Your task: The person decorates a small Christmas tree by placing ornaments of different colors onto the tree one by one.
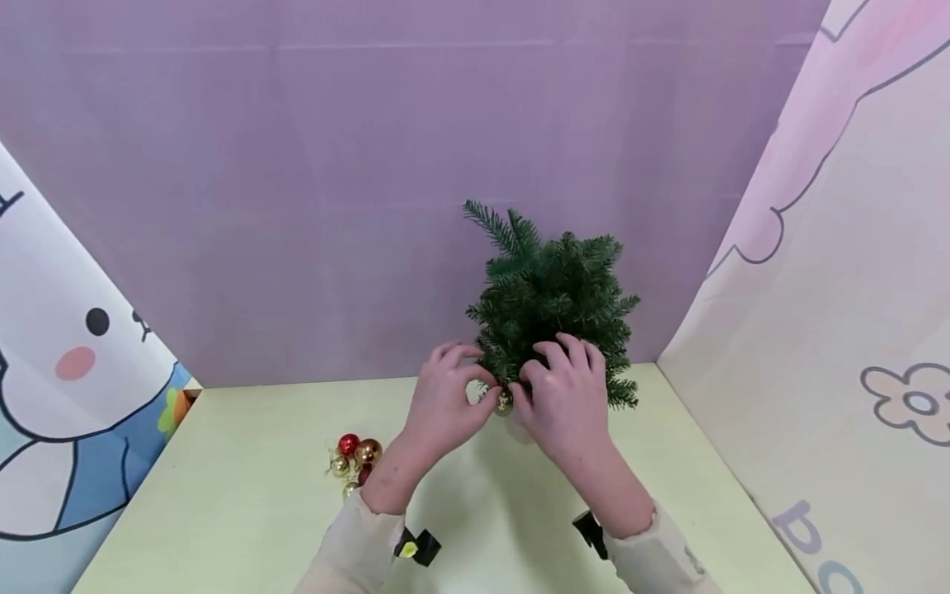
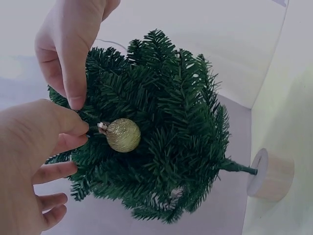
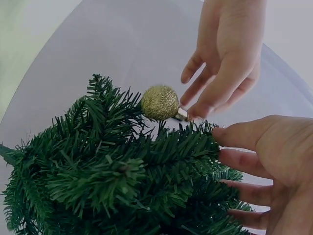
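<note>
A small green artificial Christmas tree (image 1: pixel 557 289) stands on the table with a pale round base (image 2: pixel 276 177). Hanging at its near side is a glittery gold bauble (image 2: pixel 123 135), its metal cap pointing towards the fingertips. My left hand (image 1: pixel 449 404) pinches the loop at the bauble's cap between thumb and forefinger. The other left fingers are spread beside the needles. My right hand (image 1: pixel 567 404) pinches the tip of a branch close to that cap, its remaining fingers among the needles. The loop itself is mostly hidden by fingertips.
Left of my left forearm, several loose baubles lie clustered on the pale table (image 1: pixel 245 495), including a red bauble (image 1: pixel 349 444) and a copper bauble (image 1: pixel 368 451). A purple backdrop (image 1: pixel 334 206) rises behind; printed panels flank both sides.
</note>
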`<state>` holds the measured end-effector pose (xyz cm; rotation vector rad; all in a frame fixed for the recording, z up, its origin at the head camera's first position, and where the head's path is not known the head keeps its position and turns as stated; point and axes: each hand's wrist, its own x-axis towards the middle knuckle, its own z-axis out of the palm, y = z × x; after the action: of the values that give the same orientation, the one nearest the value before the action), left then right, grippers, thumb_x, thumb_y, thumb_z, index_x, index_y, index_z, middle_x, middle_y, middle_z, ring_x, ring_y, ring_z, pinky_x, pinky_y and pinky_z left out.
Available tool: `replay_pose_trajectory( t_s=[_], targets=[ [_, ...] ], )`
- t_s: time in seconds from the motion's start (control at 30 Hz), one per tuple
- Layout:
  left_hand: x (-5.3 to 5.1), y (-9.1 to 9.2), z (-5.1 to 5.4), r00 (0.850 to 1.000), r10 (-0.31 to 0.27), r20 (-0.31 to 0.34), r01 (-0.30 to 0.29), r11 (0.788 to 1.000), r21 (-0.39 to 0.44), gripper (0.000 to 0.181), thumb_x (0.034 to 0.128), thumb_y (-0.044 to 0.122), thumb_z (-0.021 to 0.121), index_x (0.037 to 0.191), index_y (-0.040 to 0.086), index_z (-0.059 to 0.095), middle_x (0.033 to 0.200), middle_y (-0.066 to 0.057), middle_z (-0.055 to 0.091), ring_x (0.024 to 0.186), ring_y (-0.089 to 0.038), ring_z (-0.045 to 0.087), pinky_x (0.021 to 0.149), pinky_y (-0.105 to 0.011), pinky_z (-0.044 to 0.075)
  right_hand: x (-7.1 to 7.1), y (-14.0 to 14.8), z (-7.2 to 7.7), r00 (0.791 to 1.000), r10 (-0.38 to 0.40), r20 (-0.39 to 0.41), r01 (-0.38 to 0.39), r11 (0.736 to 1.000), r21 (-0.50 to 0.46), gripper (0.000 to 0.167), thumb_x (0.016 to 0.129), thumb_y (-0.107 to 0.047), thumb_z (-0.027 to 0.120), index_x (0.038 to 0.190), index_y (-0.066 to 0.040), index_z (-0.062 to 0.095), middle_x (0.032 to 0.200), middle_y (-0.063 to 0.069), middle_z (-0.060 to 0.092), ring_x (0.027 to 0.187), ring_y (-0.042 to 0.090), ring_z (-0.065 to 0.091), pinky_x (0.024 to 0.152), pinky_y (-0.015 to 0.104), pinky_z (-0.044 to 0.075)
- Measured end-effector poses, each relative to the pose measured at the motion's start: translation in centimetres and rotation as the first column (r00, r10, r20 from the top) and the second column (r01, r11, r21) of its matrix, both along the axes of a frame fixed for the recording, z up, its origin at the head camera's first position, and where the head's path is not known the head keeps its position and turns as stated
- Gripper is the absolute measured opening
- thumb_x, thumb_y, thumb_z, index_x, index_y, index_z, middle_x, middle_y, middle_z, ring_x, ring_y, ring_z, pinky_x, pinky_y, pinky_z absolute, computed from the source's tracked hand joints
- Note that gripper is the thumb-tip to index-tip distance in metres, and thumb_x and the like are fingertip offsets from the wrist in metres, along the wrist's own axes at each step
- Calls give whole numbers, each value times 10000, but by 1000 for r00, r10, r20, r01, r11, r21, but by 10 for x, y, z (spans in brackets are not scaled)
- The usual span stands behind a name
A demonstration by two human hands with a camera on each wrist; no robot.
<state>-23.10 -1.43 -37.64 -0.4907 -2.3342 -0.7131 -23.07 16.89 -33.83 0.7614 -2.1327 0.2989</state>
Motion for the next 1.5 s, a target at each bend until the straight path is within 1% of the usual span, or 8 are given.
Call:
replay_pose_trajectory(
  t_s=[0.3,0.57,0.8,1.0,1.1,1.23,1.37,1.5],
  targets=[
    [17,-31,-10,999,23,29,-23,1000,6,37,830,210,751,805,221,726,1141,-37,641,1135,-293,520,945,-496,423,2,15,13,995,99,-15,-99,995,-1,260,720,-321,855,812,-114,728,1074,116,677,1127,373,527,950,552,362],
    [33,-78,-39,990,60,126,-61,998,4,38,833,204,753,841,226,723,1128,6,631,1127,-246,541,910,-430,474,-10,46,49,969,237,-64,-243,964,-112,194,770,-230,771,854,-63,720,1042,152,682,1073,394,557,919,578,373],
    [48,-113,-60,974,86,209,-94,995,29,69,839,174,754,853,229,714,1121,30,620,1091,-232,529,703,-290,538,-43,73,72,968,229,-99,-242,960,-141,243,786,-190,758,949,-17,709,1096,189,657,1096,399,543,956,569,371],
    [58,-145,-72,952,121,282,-124,992,-7,52,838,205,757,866,217,714,1130,-10,626,1109,-279,526,856,-461,491,-85,97,79,941,320,114,-265,902,-341,505,836,-221,742,1264,-2,586,1331,166,531,1254,352,426,1066,519,290],
    [63,-162,-76,951,132,278,-123,991,-49,60,834,214,759,865,228,710,1126,-32,632,1107,-302,530,870,-499,478,-107,108,80,876,378,300,-215,862,-459,607,912,-285,665,1432,-73,437,1471,112,401,1349,329,330,1107,522,234],
    [71,-185,-77,951,149,269,-123,986,-109,97,810,179,775,871,217,711,1106,-61,641,1072,-316,549,857,-507,484,-129,120,77,742,460,488,-154,825,-544,630,987,-316,551,1533,-181,268,1571,86,239,1415,345,219,1121,558,179],
    [82,-205,-78,941,183,284,-143,977,-157,108,792,150,786,870,184,718,1073,-64,647,1044,-320,566,848,-508,491,-140,121,67,618,571,540,-189,775,-603,613,1012,-258,499,1550,-165,221,1579,156,190,1422,366,197,1129,541,184],
    [90,-217,-82,927,196,320,-148,975,-169,112,804,154,779,899,159,721,1065,-57,646,1038,-327,572,847,-511,492,-141,117,55,563,640,523,-206,721,-661,610,1014,-243,481,1555,-183,206,1555,219,195,1399,379,236,1126,505,221]
  ],
)
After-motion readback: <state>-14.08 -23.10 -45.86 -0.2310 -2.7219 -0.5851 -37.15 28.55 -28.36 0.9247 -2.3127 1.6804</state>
